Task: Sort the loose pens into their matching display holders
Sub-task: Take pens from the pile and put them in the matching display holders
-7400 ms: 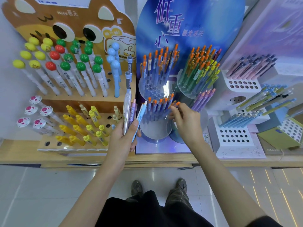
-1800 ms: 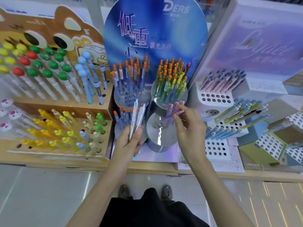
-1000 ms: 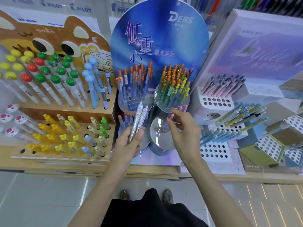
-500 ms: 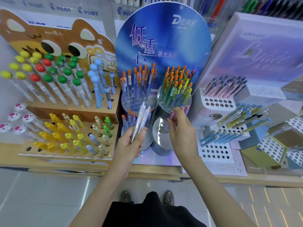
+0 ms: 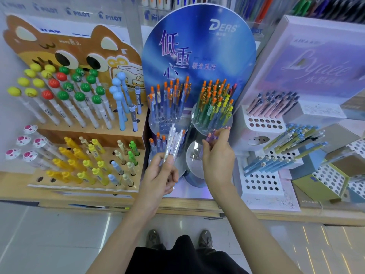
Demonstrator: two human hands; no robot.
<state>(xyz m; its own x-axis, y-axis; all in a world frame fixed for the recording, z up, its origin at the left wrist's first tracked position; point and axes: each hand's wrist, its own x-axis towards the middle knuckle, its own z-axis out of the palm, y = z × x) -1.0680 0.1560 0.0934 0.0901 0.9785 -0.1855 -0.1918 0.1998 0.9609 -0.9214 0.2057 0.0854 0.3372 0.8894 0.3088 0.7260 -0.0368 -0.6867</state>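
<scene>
My left hand point(image 5: 160, 176) grips a small bundle of pale loose pens point(image 5: 173, 142), held upright in front of the blue display stand point(image 5: 199, 56). My right hand point(image 5: 217, 158) pinches a purple pen point(image 5: 212, 137) at the lower right clear holder point(image 5: 194, 155) of that stand, just under the upper right holder of green and yellow pens point(image 5: 215, 107). The upper left holder carries blue pens with orange caps point(image 5: 169, 99). A few more orange-capped pens point(image 5: 158, 144) stand in the lower left holder, partly hidden by the bundle.
A brown cardboard animal display point(image 5: 75, 107) on the left holds round-topped, yellow and green pens. White perforated holders point(image 5: 264, 123) with pink, blue and olive pens stand on the right. The wooden shelf edge point(image 5: 197, 207) runs across, with tiled floor and my shoes below.
My right hand has risen slightly with the purple pen toward the lower right holder. The left hand keeps the bundle almost still. The view has tilted up a little.
</scene>
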